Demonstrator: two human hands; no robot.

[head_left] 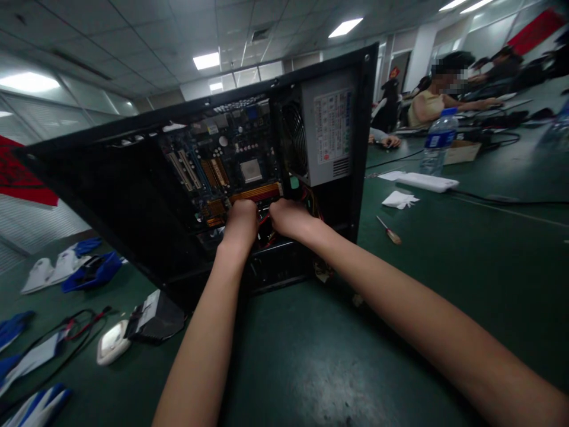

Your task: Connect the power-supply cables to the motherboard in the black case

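Observation:
An open black computer case (128, 207) stands upright on the green table, its inside facing me. A motherboard (242, 139) is mounted in it, and a grey power supply (329, 130) sits at the upper right. Both hands reach inside, just below the board's lower edge. My left hand (242, 220) is closed with the fingers curled away from view. Close beside it, my right hand (290, 217) is closed too. Thin red and dark wires (268, 237) show in the gap between them. What the fingers grip is hidden.
Right of the case lie a screwdriver (389, 231), a crumpled tissue (400, 200), a white power strip (427, 181) and a water bottle (440, 142). To the left are a computer mouse (113, 342), a black-and-grey block (156, 317), cables and gloves (42, 406). A person (438, 98) sits across.

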